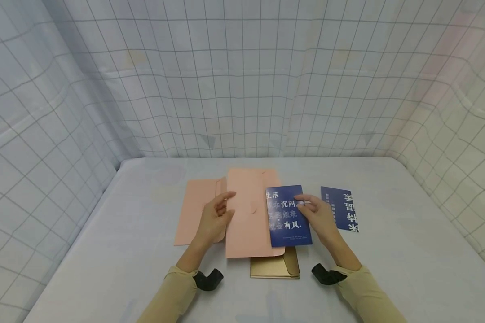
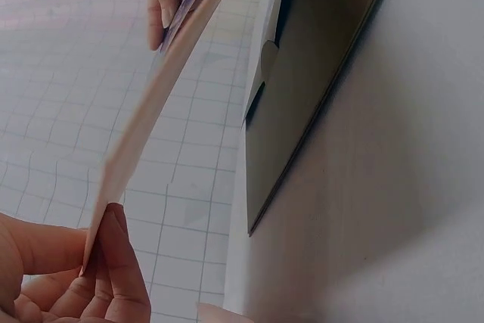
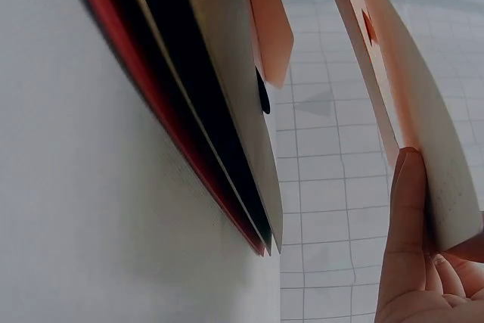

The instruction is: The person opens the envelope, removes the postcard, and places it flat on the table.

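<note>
My left hand (image 1: 213,220) pinches the left edge of a large pink envelope (image 1: 242,235), raised off the table. In the left wrist view, thumb and fingers close on the edge of the envelope (image 2: 144,122). My right hand (image 1: 320,217) pinches the right edge of a dark blue card (image 1: 293,235) printed with white and silver Chinese characters. The card overlaps the envelope's right side; whether it sits inside cannot be told. In the right wrist view, the card's pale back (image 3: 442,141) bows slightly against the right hand (image 3: 423,262).
Another pink envelope (image 1: 194,211) lies on the white table (image 1: 117,251) at the left. A gold envelope stack (image 1: 268,269) lies at the near middle, partly covered. A second blue card (image 1: 339,208) lies behind my right hand. Grid-patterned curtains (image 1: 250,89) surround the table.
</note>
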Demonstrator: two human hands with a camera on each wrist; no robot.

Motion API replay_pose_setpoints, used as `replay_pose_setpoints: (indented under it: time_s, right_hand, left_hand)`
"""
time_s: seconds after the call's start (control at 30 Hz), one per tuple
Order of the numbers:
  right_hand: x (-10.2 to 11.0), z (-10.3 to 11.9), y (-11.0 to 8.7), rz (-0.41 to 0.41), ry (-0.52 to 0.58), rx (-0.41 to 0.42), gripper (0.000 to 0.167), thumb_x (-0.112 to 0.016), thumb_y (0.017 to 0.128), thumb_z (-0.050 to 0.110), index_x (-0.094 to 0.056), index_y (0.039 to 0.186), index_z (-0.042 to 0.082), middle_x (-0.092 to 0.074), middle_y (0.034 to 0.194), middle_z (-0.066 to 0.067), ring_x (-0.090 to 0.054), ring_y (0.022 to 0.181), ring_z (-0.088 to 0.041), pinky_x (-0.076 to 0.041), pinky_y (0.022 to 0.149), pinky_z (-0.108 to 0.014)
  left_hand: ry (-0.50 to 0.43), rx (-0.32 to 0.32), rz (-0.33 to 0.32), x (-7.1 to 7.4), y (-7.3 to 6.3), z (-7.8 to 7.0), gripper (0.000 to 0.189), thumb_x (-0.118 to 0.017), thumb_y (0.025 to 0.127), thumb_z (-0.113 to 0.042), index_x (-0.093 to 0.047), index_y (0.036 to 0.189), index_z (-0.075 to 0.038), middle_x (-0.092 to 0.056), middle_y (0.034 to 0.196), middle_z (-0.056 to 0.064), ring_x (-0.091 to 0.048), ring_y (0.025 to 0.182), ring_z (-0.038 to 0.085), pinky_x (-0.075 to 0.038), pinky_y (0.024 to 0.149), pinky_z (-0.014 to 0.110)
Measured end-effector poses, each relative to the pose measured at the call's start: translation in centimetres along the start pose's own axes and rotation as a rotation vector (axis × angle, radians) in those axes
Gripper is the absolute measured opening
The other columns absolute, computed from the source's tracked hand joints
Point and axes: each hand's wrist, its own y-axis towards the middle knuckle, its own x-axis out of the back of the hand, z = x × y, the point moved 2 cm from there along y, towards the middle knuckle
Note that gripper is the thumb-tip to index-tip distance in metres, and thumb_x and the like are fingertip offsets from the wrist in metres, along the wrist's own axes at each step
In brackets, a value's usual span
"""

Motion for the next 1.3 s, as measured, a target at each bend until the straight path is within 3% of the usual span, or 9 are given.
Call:
replay_pose_setpoints:
  time_s: [0.2, 0.43, 0.53, 0.67, 0.83, 1.13, 1.2, 1.3]
  right_hand:
    - [0.2, -0.1, 0.1, -0.012, -0.021, -0.007, 0.031, -0.053, 0.094, 0.012, -0.058, 0.125, 0.008, -0.068, 0.109, -0.023, -0.064, 0.073, -0.002, -0.048, 0.066, -0.019]
    - [0.6, -0.3, 0.0, -0.03, -0.022, -0.024, 0.031, -0.053, 0.094, 0.012, -0.058, 0.124, 0.008, -0.067, 0.11, -0.024, -0.061, 0.071, -0.004, -0.045, 0.064, -0.02]
    - [0.8, -0.3, -0.1, -0.034, -0.025, -0.023, 0.032, -0.053, 0.094, 0.013, -0.057, 0.125, 0.008, -0.067, 0.11, -0.023, -0.06, 0.071, -0.004, -0.045, 0.064, -0.02]
    - [1.1, -0.4, -0.1, -0.036, -0.042, -0.021, 0.032, -0.052, 0.095, 0.014, -0.057, 0.126, 0.009, -0.067, 0.111, -0.022, -0.06, 0.073, -0.003, -0.046, 0.068, -0.02]
    - [1.5, -0.5, 0.2, -0.059, -0.072, -0.023, 0.032, -0.051, 0.095, 0.017, -0.057, 0.127, 0.011, -0.066, 0.115, -0.021, -0.06, 0.082, -0.004, -0.044, 0.077, -0.02]
    - [2.0, -0.8, 0.6, -0.096, -0.08, -0.036, 0.033, -0.05, 0.096, 0.017, -0.056, 0.128, 0.012, -0.061, 0.126, -0.019, -0.06, 0.107, -0.025, -0.047, 0.089, -0.03]
    - [2.0, -0.8, 0.6, -0.097, -0.079, -0.034, 0.033, -0.05, 0.096, 0.018, -0.056, 0.128, 0.012, -0.06, 0.126, -0.019, -0.062, 0.105, -0.022, -0.048, 0.087, -0.028]
    - [2.2, -0.8, 0.6, -0.1, -0.077, -0.038, 0.033, -0.05, 0.096, 0.019, -0.056, 0.128, 0.013, -0.062, 0.122, -0.019, -0.06, 0.084, -0.012, -0.046, 0.069, -0.022]
  left_hand:
    - [-0.006, -0.007, -0.007, 0.2, 0.2, 0.1, 0.048, -0.054, 0.083, 0.013, -0.053, 0.129, -0.003, -0.062, 0.111, 0.027, -0.058, 0.077, 0.005, -0.048, 0.064, 0.015]
    - [-0.009, 0.018, -0.033, 0.6, 0.0, 0.4, 0.048, -0.052, 0.084, 0.013, -0.053, 0.129, -0.002, -0.058, 0.122, 0.026, -0.061, 0.09, 0.016, -0.049, 0.069, 0.014]
    - [-0.003, 0.026, -0.044, 0.9, -0.1, 0.4, 0.047, -0.052, 0.084, 0.012, -0.053, 0.13, -0.002, -0.058, 0.123, 0.025, -0.059, 0.089, 0.015, -0.047, 0.068, 0.014]
    - [0.016, 0.026, -0.073, 1.3, 0.1, 0.5, 0.047, -0.052, 0.084, 0.012, -0.054, 0.129, -0.003, -0.057, 0.124, 0.023, -0.055, 0.089, 0.013, -0.045, 0.068, 0.013]
    - [0.042, 0.018, -0.107, 2.1, 0.4, 0.6, 0.047, -0.052, 0.085, 0.011, -0.054, 0.13, -0.004, -0.056, 0.129, 0.02, -0.057, 0.102, 0.02, -0.046, 0.074, 0.011]
    - [0.055, 0.058, -0.146, 3.0, 0.6, 0.3, 0.047, -0.05, 0.088, 0.008, -0.051, 0.133, -0.007, -0.048, 0.14, 0.013, -0.05, 0.099, 0.016, -0.042, 0.072, 0.011]
    - [0.052, 0.059, -0.148, 3.1, 0.7, 0.3, 0.047, -0.049, 0.088, 0.008, -0.051, 0.133, -0.006, -0.046, 0.143, 0.012, -0.049, 0.099, 0.015, -0.041, 0.072, 0.011]
    - [0.045, 0.062, -0.155, 3.3, 0.8, 0.4, 0.047, -0.049, 0.089, 0.007, -0.05, 0.134, -0.007, -0.046, 0.143, 0.01, -0.048, 0.092, 0.012, -0.039, 0.066, 0.012]
